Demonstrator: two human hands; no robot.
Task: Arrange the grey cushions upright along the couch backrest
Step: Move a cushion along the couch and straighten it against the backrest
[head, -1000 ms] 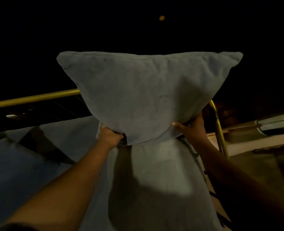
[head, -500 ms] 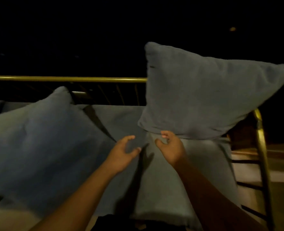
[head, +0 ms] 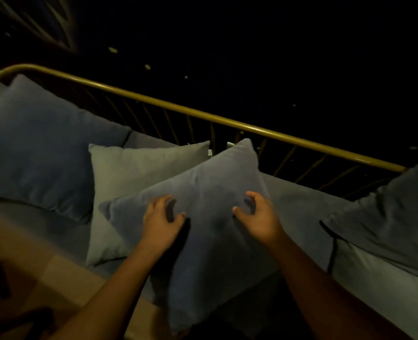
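Note:
A dark grey cushion (head: 210, 241) lies flat and turned like a diamond on the couch seat in the middle. My left hand (head: 160, 218) and my right hand (head: 260, 217) hover over its upper face, fingers spread and curled, holding nothing. A paler grey cushion (head: 139, 173) lies flat beneath its left corner. A big blue-grey cushion (head: 36, 148) leans at the far left. Another grey cushion (head: 394, 224) stands at the right end against the backrest. The couch backrest is a gold metal rail (head: 203, 116) with thin bars.
The grey seat pad (head: 298, 212) shows between the middle and right cushions. A light wooden surface (head: 43, 261) lies at the lower left, in front of the couch. Beyond the rail everything is dark.
A second ago both hands held a cushion up at the right end. They let it go there, the view swung left, and now both hands are over the middle cushion.

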